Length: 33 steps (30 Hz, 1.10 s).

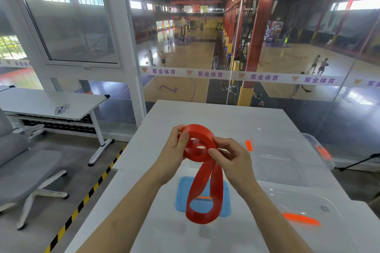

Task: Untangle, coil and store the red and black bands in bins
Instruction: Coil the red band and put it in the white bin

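Left hand [174, 148] and right hand [232, 158] grip half-coiled red band [199, 146]

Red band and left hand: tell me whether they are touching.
Touching. The head view shows the left hand gripping the coiled part of the red band, thumb laid over its rim.

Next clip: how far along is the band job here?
Done: part of the red band is wound into a coil. In hand: left hand grips the coil, right hand pinches the band beside it; a loose loop hangs over the blue lid. Left: wind that loop in and store the coil in the clear bin, which looks empty. No black band in view.
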Motion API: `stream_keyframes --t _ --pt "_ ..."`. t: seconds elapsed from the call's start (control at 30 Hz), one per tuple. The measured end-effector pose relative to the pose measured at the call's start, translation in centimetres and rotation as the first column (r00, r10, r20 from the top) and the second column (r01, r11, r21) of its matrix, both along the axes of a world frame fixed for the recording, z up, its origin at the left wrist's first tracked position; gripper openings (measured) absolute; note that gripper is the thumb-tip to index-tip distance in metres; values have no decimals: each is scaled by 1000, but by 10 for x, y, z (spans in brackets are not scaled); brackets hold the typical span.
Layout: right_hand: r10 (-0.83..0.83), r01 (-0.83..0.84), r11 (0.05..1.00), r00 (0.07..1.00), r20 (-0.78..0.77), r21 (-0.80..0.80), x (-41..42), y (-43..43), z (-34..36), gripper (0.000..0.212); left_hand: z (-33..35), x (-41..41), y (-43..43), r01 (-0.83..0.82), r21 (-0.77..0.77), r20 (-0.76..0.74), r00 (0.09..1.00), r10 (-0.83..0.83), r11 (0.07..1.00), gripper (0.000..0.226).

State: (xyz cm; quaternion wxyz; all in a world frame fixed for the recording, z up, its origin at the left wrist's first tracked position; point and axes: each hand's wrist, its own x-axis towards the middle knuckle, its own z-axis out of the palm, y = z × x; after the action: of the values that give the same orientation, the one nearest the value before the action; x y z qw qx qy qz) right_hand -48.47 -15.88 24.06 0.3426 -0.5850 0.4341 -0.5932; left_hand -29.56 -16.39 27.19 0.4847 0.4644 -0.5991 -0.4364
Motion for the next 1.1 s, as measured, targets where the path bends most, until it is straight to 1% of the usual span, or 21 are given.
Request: stream_keyframes --t 0.1,0.17,0.23,0.3,0.37,0.4,0.43,0.5,0.57,0.63,0.7,0.77,0.8,0.83,0.9,1.0,1.07,1.1 --pt "-1 0 1000 1000 -23 0 -5 1 3 31 2 9 -3 78 4 110 991 -78 997 36" --pt "-6 6 1000 998 -55 -2 -8 0 4 30 7 15 -7 107 -20 253 962 -99 994 39" --pt "-11 11 1000 996 -92 -1 -11 0 7 28 12 17 -11 124 -59 431 898 -86 991 44" --pt "0 0 1000 992 -124 -5 -13 -1 11 25 17 14 -12 185 -83 570 815 -106 979 50" --pt "7 -9 1000 991 -131 -11 -12 0 14 21 21 8 -12 222 -90 663 741 -108 971 52" --pt "6 -7 1000 993 -118 -9 -12 0 15 21 22 5 -13 214 -104 667 740 -92 971 49" --pt "3 -3 1000 995 -98 -4 -12 -1 16 21 23 3 -13 194 -120 641 764 -73 974 43" --pt "-11 11 1000 998 -66 -3 -10 -2 18 22 20 -1 -12 149 -137 534 844 -54 979 35" --pt "-13 13 1000 999 -37 -10 -9 -1 19 24 15 -6 -8 94 -121 383 923 -40 988 31" --pt "5 -5 1000 1000 2 -6 -10 0 18 30 11 -10 -4 15 -99 196 981 5 995 28" --pt "18 -18 1000 999 27 1 -11 2 14 36 10 -13 -3 -66 -68 -1 998 66 996 29" --pt "19 -19 1000 998 56 7 -12 4 8 39 11 -15 -6 -105 10 -228 968 104 994 32" --pt "18 -19 1000 997 76 9 -11 5 7 39 11 -16 -7 -101 53 -313 943 113 993 33" --pt "18 -19 1000 995 99 8 -9 5 5 38 12 -19 -7 -96 79 -353 928 118 992 34" --pt "18 -18 1000 990 143 4 -5 6 6 34 13 -24 -6 -72 110 -372 922 108 991 34" --pt "15 -13 1000 978 209 -9 0 4 9 29 12 -31 -6 -23 167 -447 889 97 986 33" --pt "8 -5 1000 980 200 -14 0 3 9 28 10 -29 -7 10 192 -438 896 76 981 35" --pt "-3 6 1000 983 182 -15 -1 2 9 27 9 -27 -7 24 193 -404 913 57 981 36"
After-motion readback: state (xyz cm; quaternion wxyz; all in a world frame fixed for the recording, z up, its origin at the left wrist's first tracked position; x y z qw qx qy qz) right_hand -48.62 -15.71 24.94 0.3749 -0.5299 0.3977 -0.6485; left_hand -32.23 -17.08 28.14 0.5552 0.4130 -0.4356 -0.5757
